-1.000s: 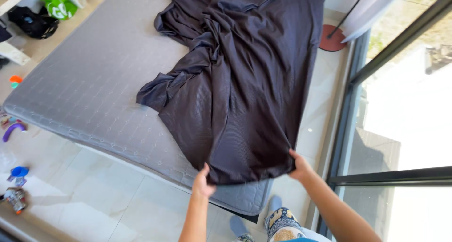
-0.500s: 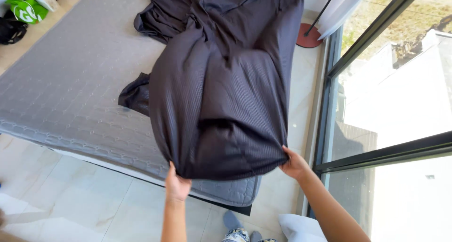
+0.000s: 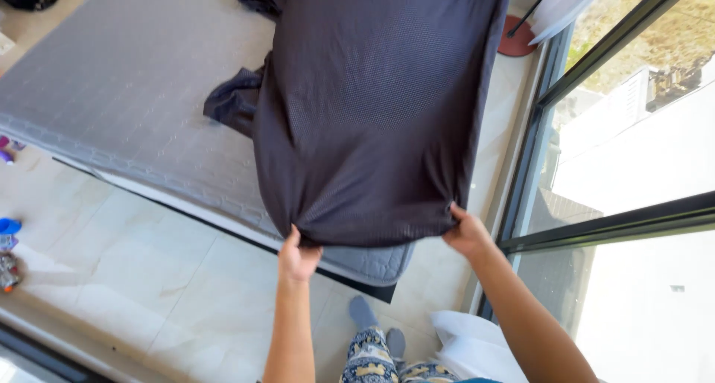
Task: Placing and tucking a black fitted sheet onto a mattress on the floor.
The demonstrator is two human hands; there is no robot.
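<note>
Sheet now billows taut above the mattress, where a second ago it lay crumpled; spreading is underway. Left hand and right hand each pinch a near corner, fingers closed on the hem.

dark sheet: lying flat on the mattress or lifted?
Lifted. The dark sheet billows up off the grey mattress, near edge gripped by the left hand and right hand; a bunched part at the left rests on the mattress.
</note>
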